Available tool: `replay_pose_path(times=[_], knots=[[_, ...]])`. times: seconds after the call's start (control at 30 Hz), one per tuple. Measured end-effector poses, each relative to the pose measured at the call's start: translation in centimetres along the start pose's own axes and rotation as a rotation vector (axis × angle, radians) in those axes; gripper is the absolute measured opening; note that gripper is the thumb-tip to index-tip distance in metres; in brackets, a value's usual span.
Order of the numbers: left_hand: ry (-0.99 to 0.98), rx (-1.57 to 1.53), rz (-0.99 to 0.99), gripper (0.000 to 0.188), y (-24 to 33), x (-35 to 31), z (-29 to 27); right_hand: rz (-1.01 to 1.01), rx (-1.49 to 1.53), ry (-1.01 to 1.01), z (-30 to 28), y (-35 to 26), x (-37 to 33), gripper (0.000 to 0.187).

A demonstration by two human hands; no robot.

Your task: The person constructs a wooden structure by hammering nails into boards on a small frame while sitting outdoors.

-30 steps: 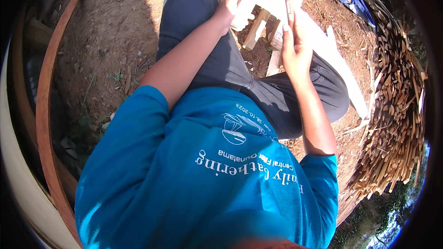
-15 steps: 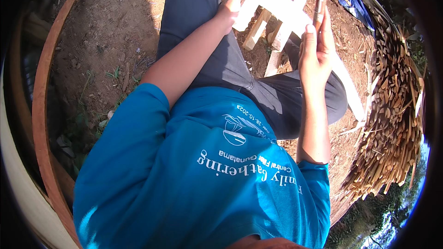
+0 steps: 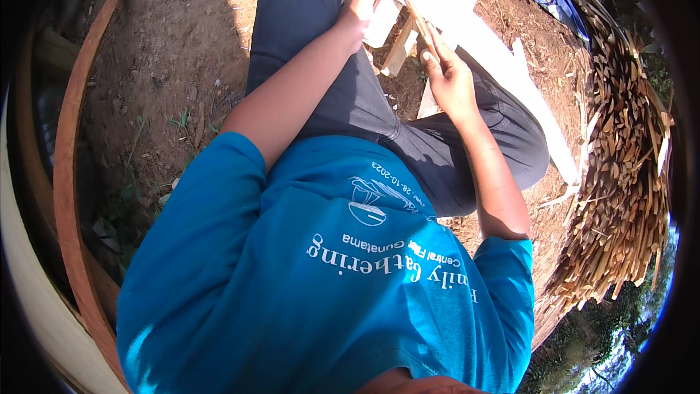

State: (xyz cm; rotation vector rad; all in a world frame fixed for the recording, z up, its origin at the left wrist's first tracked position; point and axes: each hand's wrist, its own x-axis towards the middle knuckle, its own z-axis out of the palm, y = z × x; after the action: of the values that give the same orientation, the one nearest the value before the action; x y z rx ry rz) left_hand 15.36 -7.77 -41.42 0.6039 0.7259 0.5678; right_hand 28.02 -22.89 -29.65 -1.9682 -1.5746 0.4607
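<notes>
In my right hand (image 3: 452,80) is a hammer (image 3: 418,14), its wooden handle gripped and its small round dark head low over the wooden frame. This frame (image 3: 397,51) is pale, with crosspieces and legs, and stands on the ground between my legs. Strong sunlight bleaches its top. My left hand (image 3: 355,18) is at the frame's left side, thumb pointing up and fingers curled out of sight; what they close on is hidden. A long pale board (image 3: 521,87) slants from the frame down past my right knee.
To the right lies a big pile of split wood sticks (image 3: 612,175). A blue cloth or sheet (image 3: 558,0) is at the upper right. Curved brown wood (image 3: 67,160) rises along the left edge. Wood chips (image 3: 503,11) litter the brown soil.
My right hand has swung down and to the left, bringing the hammer head into view over the frame. The left hand has shifted only slightly.
</notes>
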Motion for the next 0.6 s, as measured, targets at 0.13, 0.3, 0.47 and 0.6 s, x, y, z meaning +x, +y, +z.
replay_pose_path(times=[0.13, 0.3, 0.47, 0.6], knots=[[0.109, 0.020, 0.013, 0.080, -0.9, 0.8, -1.5, -0.028, 0.454, 0.146, -1.8, -5.7, 1.4, 0.050], [0.011, -0.080, -0.008, 0.085, -0.2, 0.7, -0.1, 0.003, 0.058, 0.041, 0.1, 2.6, 0.0, 0.047], [0.031, 0.000, 0.064, 0.091, -0.6, 1.6, -1.5, 0.038, 0.405, 0.247, -3.2, -4.9, 1.1, 0.051], [-0.023, -0.035, 0.055, 0.091, -0.8, 1.3, -0.1, -0.115, -0.127, 0.119, -0.6, 2.0, 0.3, 0.041]])
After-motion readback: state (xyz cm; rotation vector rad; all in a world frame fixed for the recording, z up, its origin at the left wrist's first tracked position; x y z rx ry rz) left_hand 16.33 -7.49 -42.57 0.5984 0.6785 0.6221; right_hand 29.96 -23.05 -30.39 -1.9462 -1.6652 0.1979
